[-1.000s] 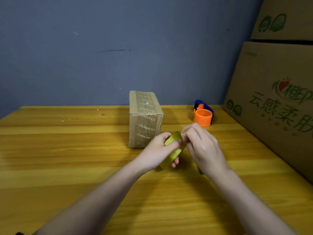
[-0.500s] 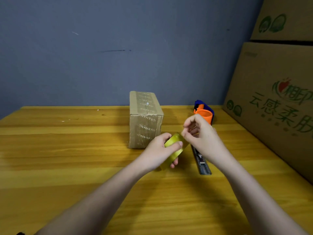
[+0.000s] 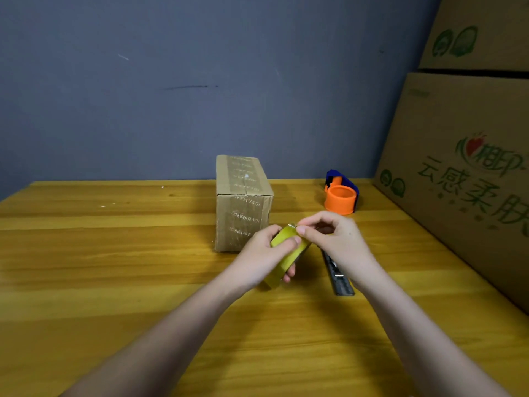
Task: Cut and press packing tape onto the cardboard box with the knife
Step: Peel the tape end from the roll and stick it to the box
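A small cardboard box (image 3: 242, 202) stands on the wooden table (image 3: 114, 253), taped over its top and front with printed tape. Just in front of it my left hand (image 3: 262, 253) grips a yellowish roll of packing tape (image 3: 287, 252) on edge. My right hand (image 3: 333, 242) pinches at the top rim of the roll with thumb and forefinger, where the tape's end lies. A dark metal utility knife (image 3: 337, 275) lies flat on the table under my right wrist, partly hidden by it.
An orange and blue tape dispenser (image 3: 340, 197) sits behind my right hand. Large printed cartons (image 3: 463, 167) stack along the right side of the table. A blue-grey wall rises behind the table's far edge.
My right hand lifted off the roll half a second ago and has come back down to its top rim. The roll and left hand barely moved. The knife shows now.
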A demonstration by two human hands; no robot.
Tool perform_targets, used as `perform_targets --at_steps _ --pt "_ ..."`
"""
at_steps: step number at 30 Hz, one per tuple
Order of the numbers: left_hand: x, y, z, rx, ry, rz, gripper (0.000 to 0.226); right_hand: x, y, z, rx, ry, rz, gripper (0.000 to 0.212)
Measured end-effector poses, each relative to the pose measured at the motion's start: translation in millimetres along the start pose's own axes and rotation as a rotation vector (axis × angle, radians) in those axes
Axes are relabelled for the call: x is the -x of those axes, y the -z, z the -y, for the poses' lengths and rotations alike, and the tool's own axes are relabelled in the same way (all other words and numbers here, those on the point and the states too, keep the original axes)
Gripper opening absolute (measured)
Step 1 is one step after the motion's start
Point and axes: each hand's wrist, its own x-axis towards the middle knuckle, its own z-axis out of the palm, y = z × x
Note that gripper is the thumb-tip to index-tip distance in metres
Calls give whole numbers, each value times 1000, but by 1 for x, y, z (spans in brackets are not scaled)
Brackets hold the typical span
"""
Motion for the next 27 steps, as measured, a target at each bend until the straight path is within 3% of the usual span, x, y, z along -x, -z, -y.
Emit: perform_targets --at_steps 3,7,12,20,27 --pt "0 0 0 0 9 4 9 3 -5 -7 223 116 -125 5" --pt "0 -1 -1 2 10 6 9 11 -10 -13 730 457 -230 17" --pt "2 -3 -5 5 18 37 10 15 -9 -18 880 636 -300 14" --pt "-3 -1 -4 -35 28 20 14 18 -6 0 856 576 -190 13" --pt "-6 -3 -7 -90 58 23 14 19 2 32 1036 504 -27 11"
